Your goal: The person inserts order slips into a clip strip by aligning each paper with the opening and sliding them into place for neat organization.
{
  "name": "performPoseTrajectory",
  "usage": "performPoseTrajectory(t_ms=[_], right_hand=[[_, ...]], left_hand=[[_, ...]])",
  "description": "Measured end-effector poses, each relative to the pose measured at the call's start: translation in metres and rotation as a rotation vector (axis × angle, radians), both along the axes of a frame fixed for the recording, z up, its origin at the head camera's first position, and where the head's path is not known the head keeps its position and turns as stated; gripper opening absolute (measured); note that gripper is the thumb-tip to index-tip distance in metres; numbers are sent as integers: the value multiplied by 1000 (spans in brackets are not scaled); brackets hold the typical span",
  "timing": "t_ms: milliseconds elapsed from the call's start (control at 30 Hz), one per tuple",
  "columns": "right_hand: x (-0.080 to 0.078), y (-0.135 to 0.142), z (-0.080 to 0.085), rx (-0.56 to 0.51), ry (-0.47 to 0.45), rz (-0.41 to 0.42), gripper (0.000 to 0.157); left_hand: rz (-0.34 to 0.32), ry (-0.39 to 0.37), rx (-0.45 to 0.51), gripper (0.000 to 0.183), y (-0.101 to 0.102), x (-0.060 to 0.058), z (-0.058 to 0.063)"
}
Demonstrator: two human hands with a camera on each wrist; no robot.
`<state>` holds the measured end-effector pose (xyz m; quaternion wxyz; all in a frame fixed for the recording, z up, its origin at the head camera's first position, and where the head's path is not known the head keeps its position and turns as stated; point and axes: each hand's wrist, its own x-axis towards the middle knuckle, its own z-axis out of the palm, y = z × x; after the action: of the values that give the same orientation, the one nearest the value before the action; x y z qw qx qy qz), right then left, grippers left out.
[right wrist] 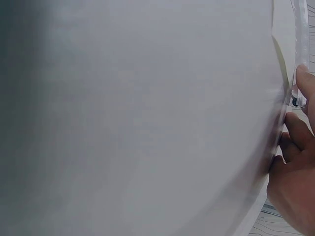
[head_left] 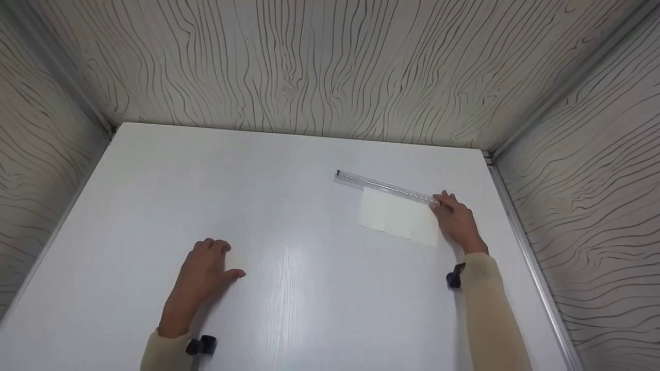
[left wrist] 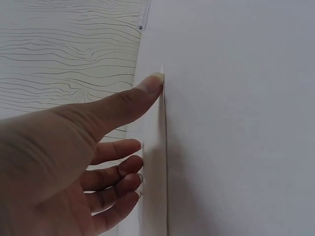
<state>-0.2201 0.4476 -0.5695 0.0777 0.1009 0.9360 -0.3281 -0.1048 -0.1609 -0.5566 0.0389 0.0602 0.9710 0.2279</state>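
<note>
On the white table, a clear ruler lies slanted along the far edge of a cream paper sheet. My right hand pinches the ruler's near right end, beside the sheet's upper right corner. In the right wrist view the right hand has its thumb on the ruler, with the other fingers bent below. Further left and nearer, my left hand has its thumb and curved fingers around a thin, pale, paper-like piece. That piece is seen nearly edge-on and blends into the table.
The white table meets a wood-grain-patterned back panel. Similar panels stand at both sides, with metal frame rails along the table's edges. A small black device sits at each wrist.
</note>
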Motion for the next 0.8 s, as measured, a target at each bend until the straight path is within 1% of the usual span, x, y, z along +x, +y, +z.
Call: performPoseTrajectory(t_ms=[100, 300, 400, 633, 700, 800], right_hand=[[0, 0, 1, -3, -2, 2, 63], [1, 0, 1, 2, -6, -5, 64], [1, 0, 0, 6, -7, -9, 65], [2, -2, 1, 8, -15, -14, 65], [2, -2, 2, 5, -16, -14, 64], [2, -2, 3, 9, -18, -12, 64]], left_hand=[[13, -21, 14, 60, 1, -1, 0], [45, -49, 75, 50, 3, -3, 0], [53, -53, 91, 52, 4, -3, 2], [57, -62, 115, 65, 9, -3, 5], [61, -79, 124, 64, 9, -3, 7], [66, -110, 158, 56, 9, -2, 9]])
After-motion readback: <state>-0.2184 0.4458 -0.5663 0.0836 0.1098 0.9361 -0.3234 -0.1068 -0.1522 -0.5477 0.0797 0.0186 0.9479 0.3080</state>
